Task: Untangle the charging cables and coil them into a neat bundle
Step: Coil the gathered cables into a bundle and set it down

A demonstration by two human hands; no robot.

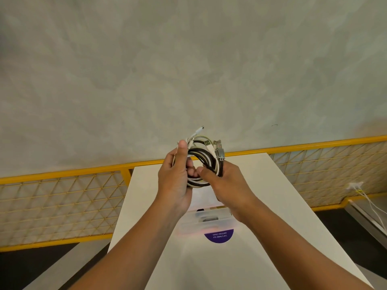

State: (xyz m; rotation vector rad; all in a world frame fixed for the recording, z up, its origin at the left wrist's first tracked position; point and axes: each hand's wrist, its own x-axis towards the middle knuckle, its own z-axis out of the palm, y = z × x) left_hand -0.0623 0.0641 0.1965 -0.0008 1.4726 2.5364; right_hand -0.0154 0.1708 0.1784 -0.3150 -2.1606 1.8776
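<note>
Currently my left hand (pixel 174 174) and right hand (pixel 227 185) both grasp coiled cables (pixel 202 162), raised above desk (pixel 293 206). Advise: tuck protruding white plug (pixel 199 129), keep loops even, grip firm.

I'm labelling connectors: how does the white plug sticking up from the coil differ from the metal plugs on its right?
The white plug is slim and white-sleeved; the metal plugs are broader and silvery. The white plug juts clear above the coil; the metal plugs lie against it, by the right hand. Both are cable ends.
</note>
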